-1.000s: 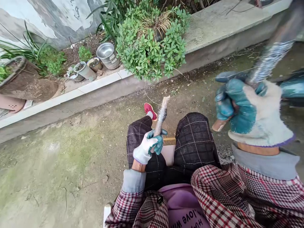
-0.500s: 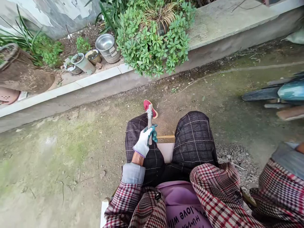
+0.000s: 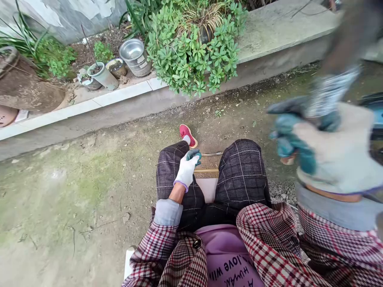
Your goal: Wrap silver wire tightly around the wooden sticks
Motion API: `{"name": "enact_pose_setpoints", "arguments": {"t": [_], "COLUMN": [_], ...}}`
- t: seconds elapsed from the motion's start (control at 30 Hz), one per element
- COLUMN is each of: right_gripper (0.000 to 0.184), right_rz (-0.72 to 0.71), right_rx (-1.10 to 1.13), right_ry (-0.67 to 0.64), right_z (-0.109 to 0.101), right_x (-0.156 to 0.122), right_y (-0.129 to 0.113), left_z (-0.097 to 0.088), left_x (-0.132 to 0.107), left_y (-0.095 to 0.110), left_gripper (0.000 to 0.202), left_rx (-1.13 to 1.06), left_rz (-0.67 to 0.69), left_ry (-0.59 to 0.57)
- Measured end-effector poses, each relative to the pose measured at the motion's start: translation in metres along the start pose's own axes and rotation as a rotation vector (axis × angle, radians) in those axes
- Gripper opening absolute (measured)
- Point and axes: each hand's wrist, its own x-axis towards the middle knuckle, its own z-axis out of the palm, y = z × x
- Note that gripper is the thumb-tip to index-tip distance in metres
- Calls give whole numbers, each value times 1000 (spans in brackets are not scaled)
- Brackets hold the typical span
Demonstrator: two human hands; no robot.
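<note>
My left hand (image 3: pixel 188 166), in a white glove with teal fingers, is closed above my left knee. A thin greyish-brown rod (image 3: pixel 212 154) with a paler tip runs rightward from its fingers, over the gap between my knees. My right hand (image 3: pixel 332 147), gloved the same way, is raised large and blurred at the right. Its fingers are wrapped round a long tool with a silvery banded part (image 3: pixel 333 91) and a dark brown upper part. Motion blur and the frame's edge hide what kind of tool it is.
A low ledge (image 3: pixel 119 97) crosses ahead, with a leafy bush (image 3: pixel 191 59), a metal pot (image 3: pixel 136 57), small planters and a large brown pot (image 3: pixel 30 87). A motorbike-like vehicle (image 3: pixel 372 105) is partly hidden at the right. A red shoe (image 3: pixel 188 135) rests on the dirt ground.
My right hand has come up into view from the right edge with the tool. The rod at my left hand pointed forward and now points right.
</note>
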Motion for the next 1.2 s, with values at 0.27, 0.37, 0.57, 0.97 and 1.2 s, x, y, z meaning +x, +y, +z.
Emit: {"name": "enact_pose_setpoints", "arguments": {"t": [0.27,0.37,0.57,0.97,1.2], "right_gripper": [15,19,17,26,16], "right_rz": [-77,-75,-64,52,-182], "right_rx": [-236,-275,-348,-331,-545], "right_ry": [-395,-486,-498,-432,-410], "right_z": [44,46,41,43,50], "right_x": [-6,-6,-4,6,6], "right_y": [27,32,37,55,64], "left_z": [49,60,42,17,10], "left_x": [-40,-51,-62,-87,-90], "left_y": [91,103,110,106,99], "left_gripper": [47,43,55,34,25], "left_rx": [-32,14,66,98,154], "left_rz": [273,251,-6,41,80], "left_ry": [-453,-585,-645,-390,-512]}}
